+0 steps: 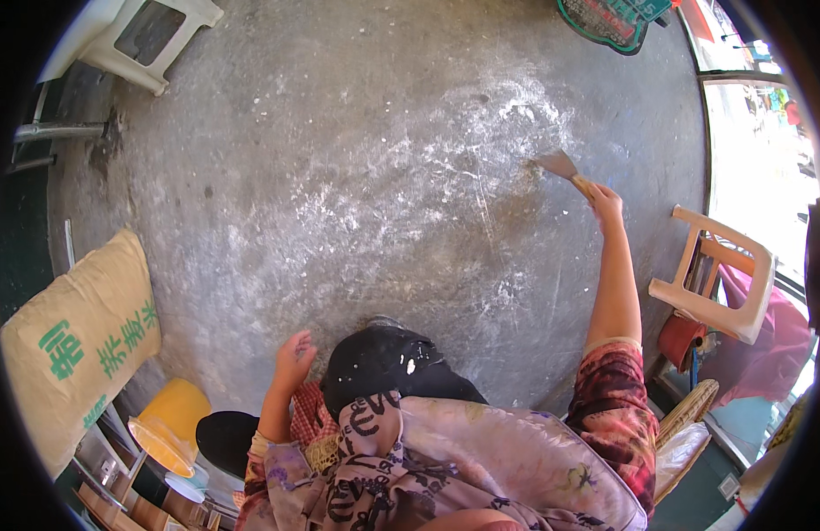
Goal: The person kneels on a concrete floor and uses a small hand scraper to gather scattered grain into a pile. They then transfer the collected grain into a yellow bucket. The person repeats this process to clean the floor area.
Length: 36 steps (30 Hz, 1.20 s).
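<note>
In my right hand, stretched far forward, is the wooden handle of a flat scraper. Its broad metal blade points left, at or just above the concrete floor; contact is hard to judge from above. White smears and flecks mark the floor around and beyond the blade. My left hand hangs near my body with loosely curled fingers and holds nothing. Beside it are my black-clad knee, spotted with white, and a red checked cloth.
On the left lie a printed sack and a yellow bucket. A white plastic stool stands at the far left. To the right are a beige stool, a red container and a bright doorway. A green sign is ahead.
</note>
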### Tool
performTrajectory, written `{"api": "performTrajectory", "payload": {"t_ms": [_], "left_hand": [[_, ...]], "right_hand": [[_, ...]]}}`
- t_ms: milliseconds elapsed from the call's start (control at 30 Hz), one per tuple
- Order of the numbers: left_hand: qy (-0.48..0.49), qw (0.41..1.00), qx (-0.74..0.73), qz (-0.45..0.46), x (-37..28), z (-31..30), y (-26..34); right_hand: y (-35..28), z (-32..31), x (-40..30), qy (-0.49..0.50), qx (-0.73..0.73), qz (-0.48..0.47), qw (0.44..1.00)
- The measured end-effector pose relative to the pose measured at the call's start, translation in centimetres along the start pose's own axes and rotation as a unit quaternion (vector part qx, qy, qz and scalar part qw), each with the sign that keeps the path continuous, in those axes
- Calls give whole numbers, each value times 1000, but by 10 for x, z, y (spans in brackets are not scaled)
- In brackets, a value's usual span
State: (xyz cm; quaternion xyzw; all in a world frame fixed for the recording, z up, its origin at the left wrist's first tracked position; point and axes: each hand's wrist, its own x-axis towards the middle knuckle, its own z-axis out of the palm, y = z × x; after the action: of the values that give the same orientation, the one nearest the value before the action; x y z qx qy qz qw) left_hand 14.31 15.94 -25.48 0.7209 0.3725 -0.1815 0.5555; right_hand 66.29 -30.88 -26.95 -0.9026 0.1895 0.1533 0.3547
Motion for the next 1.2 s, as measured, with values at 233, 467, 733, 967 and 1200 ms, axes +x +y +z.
{"api": "performTrajectory", "payload": {"t_ms": [233, 467, 733, 967, 1200], "left_hand": [[-3, 999, -38, -4, 0, 11, -13], [-17, 1000, 10, 1, 3, 15, -13], [22, 999, 25, 13, -9, 11, -24], [-10, 999, 23, 29, 7, 28, -17], [29, 994, 86, 54, 25, 4, -4]], "right_hand": [[43, -31, 43, 107, -14, 67, 992], [-47, 17, 126, 21, -105, -91, 990], [-38, -32, 115, 51, -93, -35, 994], [-67, -51, 137, 10, -252, -136, 958], [-32, -12, 46, -12, -339, -212, 917]]}}
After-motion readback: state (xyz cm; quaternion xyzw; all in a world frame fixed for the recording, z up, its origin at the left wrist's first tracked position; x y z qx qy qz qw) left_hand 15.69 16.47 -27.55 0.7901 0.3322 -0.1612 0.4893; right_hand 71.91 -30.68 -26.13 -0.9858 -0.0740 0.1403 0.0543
